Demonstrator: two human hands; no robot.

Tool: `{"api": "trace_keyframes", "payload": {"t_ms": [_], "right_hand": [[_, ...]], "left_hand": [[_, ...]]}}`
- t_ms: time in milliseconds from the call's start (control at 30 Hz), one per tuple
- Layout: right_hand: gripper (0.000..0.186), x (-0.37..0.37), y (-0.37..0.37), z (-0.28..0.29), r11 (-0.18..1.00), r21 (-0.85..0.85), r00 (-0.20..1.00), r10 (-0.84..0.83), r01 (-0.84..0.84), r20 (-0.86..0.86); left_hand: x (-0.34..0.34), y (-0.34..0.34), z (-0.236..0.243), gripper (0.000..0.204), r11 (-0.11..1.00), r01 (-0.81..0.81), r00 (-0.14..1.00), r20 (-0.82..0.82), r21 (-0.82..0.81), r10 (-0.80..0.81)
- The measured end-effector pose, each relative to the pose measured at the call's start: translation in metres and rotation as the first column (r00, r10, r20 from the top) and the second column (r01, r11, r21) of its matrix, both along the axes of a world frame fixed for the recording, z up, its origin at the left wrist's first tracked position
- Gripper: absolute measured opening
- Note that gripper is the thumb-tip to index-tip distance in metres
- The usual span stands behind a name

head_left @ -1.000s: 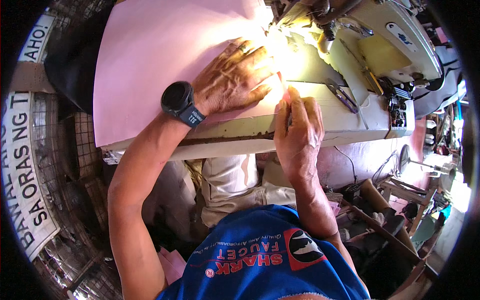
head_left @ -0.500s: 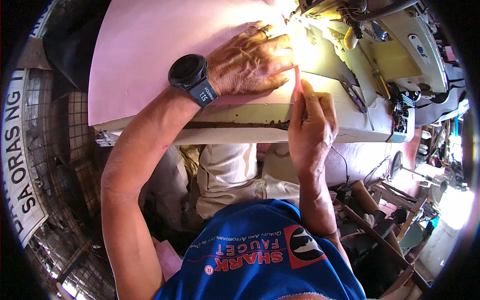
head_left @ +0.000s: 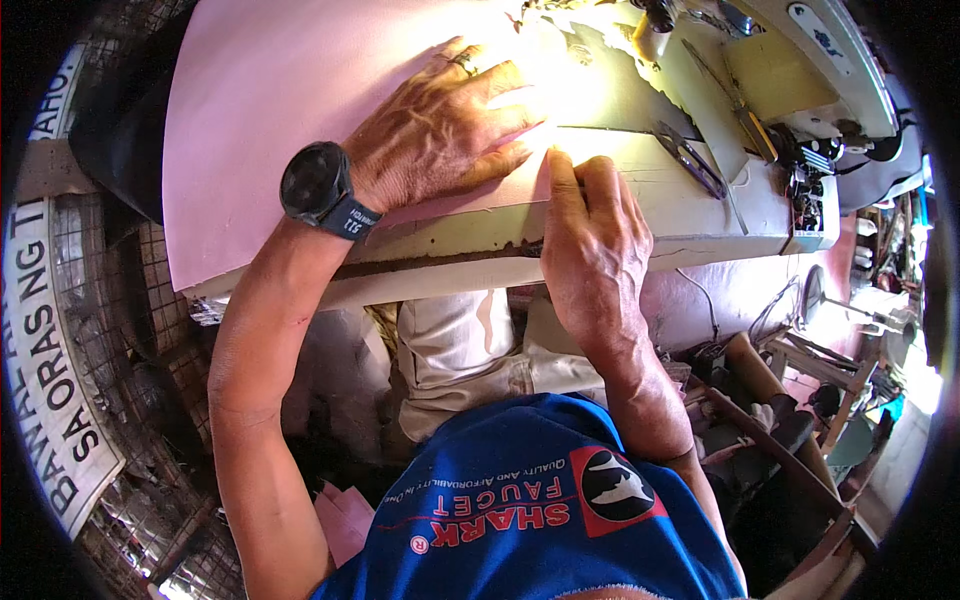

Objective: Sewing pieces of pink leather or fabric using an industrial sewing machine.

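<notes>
A wide pink sheet of cloth (head_left: 250, 130) lies over the left part of a pale sewing table (head_left: 470, 240). My left hand (head_left: 440, 130), with a black watch on its wrist, rests flat on the cloth with its fingers spread. My right hand (head_left: 597, 225) pinches the cloth's right edge between thumb and forefinger, close beside the left thumb. Strong lamp glare washes out the cloth near both sets of fingertips. Beyond them stands a sewing machine (head_left: 830, 60); the glare hides its needle area.
Dark thread snips (head_left: 690, 165) and a yellow-handled screwdriver (head_left: 757, 130) lie right of my right hand. Small metal parts (head_left: 812, 195) sit at the table's right end. Below on the right are wooden frames (head_left: 820, 385), and a wire grille (head_left: 150, 270) stands on the left.
The right hand has turned and lowered its fingertips to the table at the cloth's edge, where it earlier held up a narrow pink fold. The left hand remains flat. The whole view has shifted slightly.
</notes>
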State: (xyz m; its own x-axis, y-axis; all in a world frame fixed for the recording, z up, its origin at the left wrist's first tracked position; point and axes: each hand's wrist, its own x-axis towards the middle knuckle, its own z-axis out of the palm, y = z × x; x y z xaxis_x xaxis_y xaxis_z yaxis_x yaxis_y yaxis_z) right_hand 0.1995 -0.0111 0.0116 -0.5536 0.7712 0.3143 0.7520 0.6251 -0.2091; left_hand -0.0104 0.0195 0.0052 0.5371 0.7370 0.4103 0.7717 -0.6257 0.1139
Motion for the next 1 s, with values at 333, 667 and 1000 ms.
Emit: {"api": "trace_keyframes", "payload": {"t_ms": [333,667,1000], "right_hand": [[0.048,0.035,0.015,-0.004,0.988,-0.042,0.964,0.138,-0.152,-0.228],[0.066,0.064,0.023,-0.005,0.945,0.031,0.940,0.328,-0.326,-0.097],[0.059,0.066,0.033,-0.010,0.914,0.088,0.914,0.401,-0.396,-0.061]], "left_hand": [[0.006,-0.021,0.003,0.034,0.992,0.043,0.999,0.015,-0.123,-0.042],[0.009,-0.021,0.004,0.027,0.994,0.084,0.996,0.039,-0.064,-0.082],[0.009,-0.018,0.004,0.029,0.996,0.085,0.996,0.015,-0.036,-0.085]]}}
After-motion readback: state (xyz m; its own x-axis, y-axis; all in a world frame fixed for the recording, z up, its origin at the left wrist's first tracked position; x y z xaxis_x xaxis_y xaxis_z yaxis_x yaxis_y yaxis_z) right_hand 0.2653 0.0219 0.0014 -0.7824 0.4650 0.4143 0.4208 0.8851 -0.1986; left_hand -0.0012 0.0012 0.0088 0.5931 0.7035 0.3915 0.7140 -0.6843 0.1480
